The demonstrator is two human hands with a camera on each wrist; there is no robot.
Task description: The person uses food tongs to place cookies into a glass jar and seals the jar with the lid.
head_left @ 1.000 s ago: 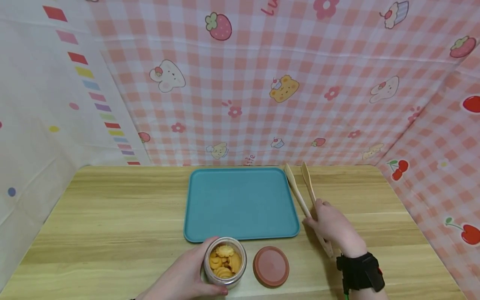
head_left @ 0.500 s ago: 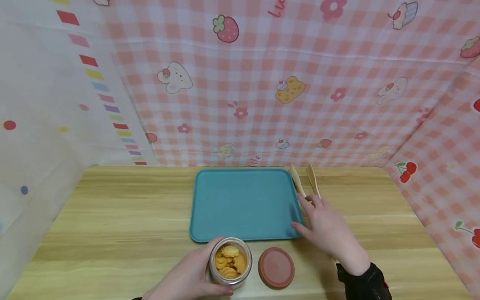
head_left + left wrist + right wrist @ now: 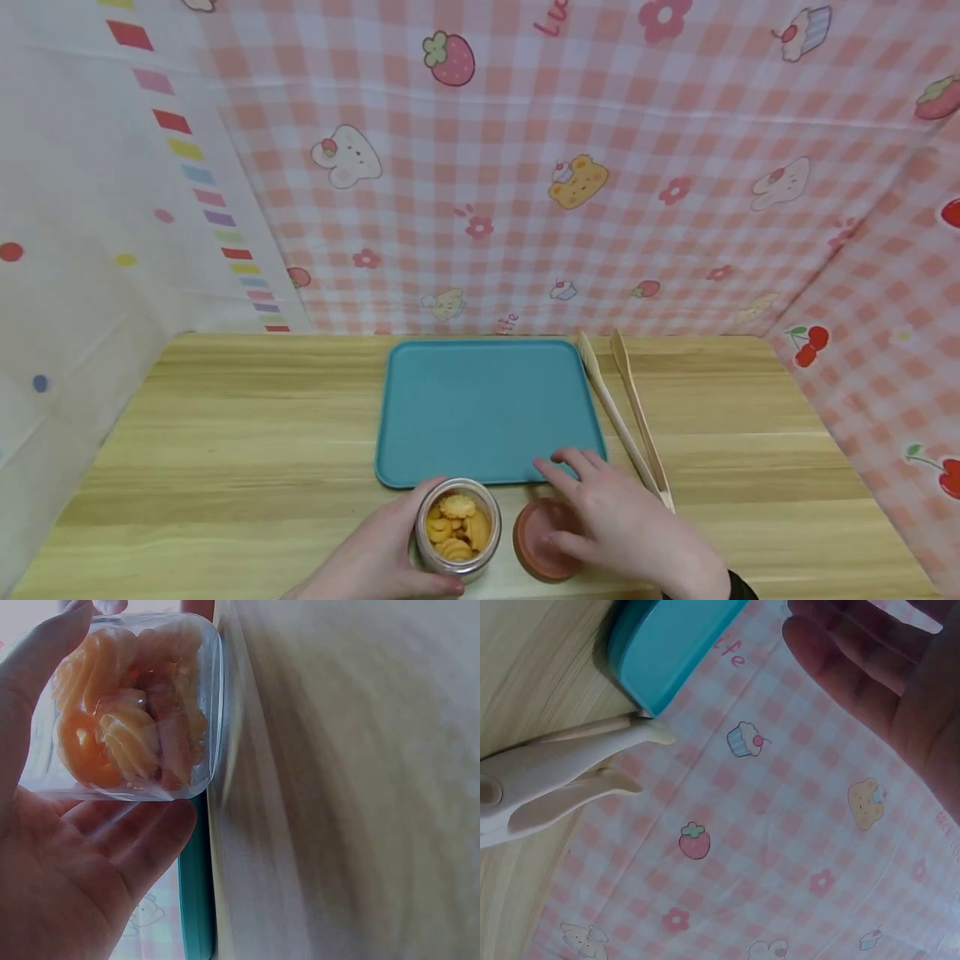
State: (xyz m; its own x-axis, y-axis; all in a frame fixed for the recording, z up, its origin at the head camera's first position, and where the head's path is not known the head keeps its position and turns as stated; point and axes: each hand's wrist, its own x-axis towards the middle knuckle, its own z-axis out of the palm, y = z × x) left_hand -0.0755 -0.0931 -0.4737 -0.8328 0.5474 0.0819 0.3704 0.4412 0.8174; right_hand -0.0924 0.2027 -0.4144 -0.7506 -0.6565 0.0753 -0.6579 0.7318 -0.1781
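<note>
A clear jar (image 3: 458, 571) of piped cookies (image 3: 453, 527) stands uncovered at the front of the table. My left hand (image 3: 378, 546) holds it from the left, thumb and fingers curved round its wall; the left wrist view shows the cookies (image 3: 124, 739) through the clear side. Just right of the jar lies a round reddish-brown lid (image 3: 534, 542). My right hand (image 3: 618, 517) hovers over the lid with fingers spread and partly hides it; whether the thumb touches it I cannot tell. Wooden tongs (image 3: 617, 421) lie right of the tray, handle end towards me.
A blue-green tray (image 3: 487, 412) lies flat behind the jar and lid. The wooden tabletop (image 3: 247, 450) extends to both sides. Pink checked cloth (image 3: 480, 167) hangs at the back and right, white cloth (image 3: 67, 275) at the left.
My right hand has let go of the tongs beside the tray and moved left and towards me, over the lid. The left hand still holds the jar in place.
</note>
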